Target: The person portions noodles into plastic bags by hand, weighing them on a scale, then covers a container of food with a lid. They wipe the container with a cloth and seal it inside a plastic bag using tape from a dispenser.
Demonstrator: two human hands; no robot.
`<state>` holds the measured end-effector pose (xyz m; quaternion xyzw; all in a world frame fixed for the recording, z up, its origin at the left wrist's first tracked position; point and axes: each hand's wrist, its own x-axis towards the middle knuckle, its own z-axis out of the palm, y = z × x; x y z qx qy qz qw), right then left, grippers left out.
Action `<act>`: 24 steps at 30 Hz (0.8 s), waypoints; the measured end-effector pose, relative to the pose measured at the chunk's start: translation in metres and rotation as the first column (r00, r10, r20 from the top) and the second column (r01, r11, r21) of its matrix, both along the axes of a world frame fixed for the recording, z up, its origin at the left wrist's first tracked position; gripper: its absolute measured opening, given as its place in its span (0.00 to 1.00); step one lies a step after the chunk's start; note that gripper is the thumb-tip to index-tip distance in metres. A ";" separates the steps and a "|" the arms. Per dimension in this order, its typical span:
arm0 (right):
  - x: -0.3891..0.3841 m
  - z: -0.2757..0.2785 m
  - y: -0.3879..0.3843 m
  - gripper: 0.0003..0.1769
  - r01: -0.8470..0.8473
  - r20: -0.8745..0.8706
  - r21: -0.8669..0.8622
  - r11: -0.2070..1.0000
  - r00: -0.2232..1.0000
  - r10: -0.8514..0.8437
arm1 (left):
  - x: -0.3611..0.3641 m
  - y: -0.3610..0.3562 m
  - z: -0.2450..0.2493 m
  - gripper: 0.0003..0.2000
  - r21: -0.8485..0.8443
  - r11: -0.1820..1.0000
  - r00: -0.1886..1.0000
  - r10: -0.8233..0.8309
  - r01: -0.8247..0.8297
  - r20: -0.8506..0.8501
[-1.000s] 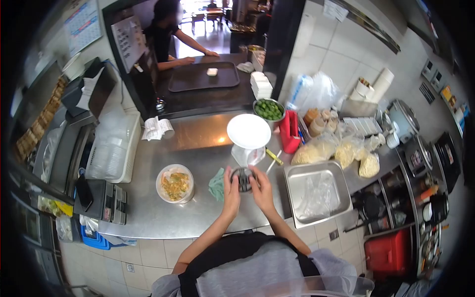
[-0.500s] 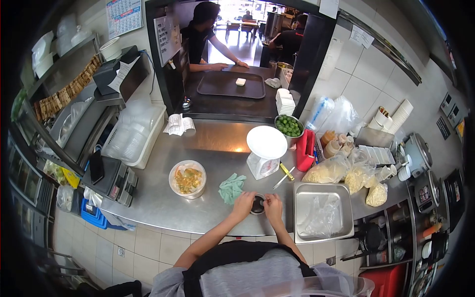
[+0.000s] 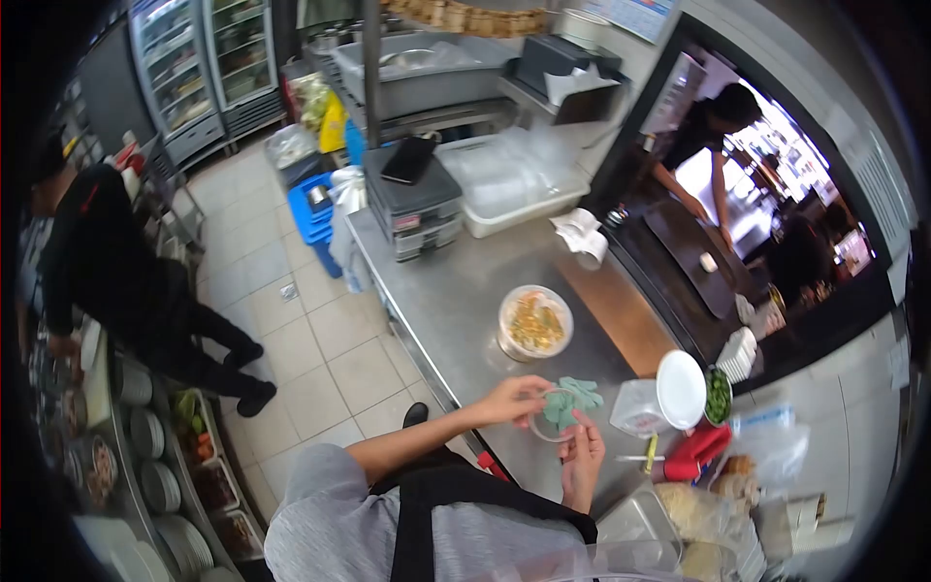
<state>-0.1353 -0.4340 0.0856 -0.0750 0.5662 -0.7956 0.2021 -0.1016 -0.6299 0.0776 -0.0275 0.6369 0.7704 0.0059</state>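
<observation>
Between my two hands is a clear round plastic lid (image 3: 549, 427), held up above the metal counter. My left hand (image 3: 519, 401) pinches its left edge, and my right hand (image 3: 583, 454) has its fingers on the lower right edge. Through and behind the lid shows a crumpled green cloth (image 3: 582, 390) on the counter. Farther along stands an uncovered clear round tub (image 3: 535, 324) of orange and yellow food with some green. The small dark round thing from the earlier frame cannot be made out.
A white scale (image 3: 669, 398) stands right of the cloth, near a steel pan (image 3: 642, 519). A bin of clear containers (image 3: 524, 184) is at the counter's back. One co-worker (image 3: 126, 262) stands at the left; another person (image 3: 713, 136) leans at the hatch by a dark tray (image 3: 679, 257).
My view has swung to the left, bringing in the co-worker and fridges. My hands, earlier low around a small dark round thing, now hold the clear lid by the cloth.
</observation>
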 end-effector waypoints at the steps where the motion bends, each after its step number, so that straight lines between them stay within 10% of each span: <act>1: -0.001 -0.001 -0.018 0.16 -0.027 0.006 0.033 0.999 1.000 0.027 | 0.017 -0.023 -0.003 0.15 0.073 0.997 0.999 0.038 -0.041 0.035; 7: 0.002 -0.005 -0.119 0.14 -0.491 -0.020 0.365 0.791 0.845 0.534 | 0.141 -0.147 -0.083 0.16 -0.049 0.719 0.663 0.662 -0.693 0.349; 13: 0.015 -0.027 -0.232 0.16 -0.750 0.082 0.288 0.596 0.639 0.765 | 0.204 -0.252 -0.217 0.12 -0.227 0.389 0.160 0.745 -0.893 0.648; 15: 0.019 -0.040 -0.268 0.16 -0.746 0.065 0.333 0.576 0.628 0.776 | 0.205 -0.349 -0.285 0.06 -0.482 0.440 0.269 0.883 -0.758 0.384; 18: 0.015 -0.020 -0.333 0.16 -0.733 0.046 0.332 0.594 0.641 0.766 | 0.155 -0.552 -0.249 0.09 -0.694 0.310 0.294 0.944 -0.650 0.146; 21: 0.016 -0.006 -0.379 0.15 -0.685 0.054 0.345 0.642 0.697 0.715 | 0.084 -0.707 -0.103 0.36 0.145 0.077 0.081 0.997 -0.986 0.020; 24: 0.012 -0.004 -0.409 0.16 -0.630 0.057 0.388 0.673 0.745 0.664 | 0.039 -0.816 -0.037 0.42 0.214 0.011 0.056 0.977 -0.977 0.205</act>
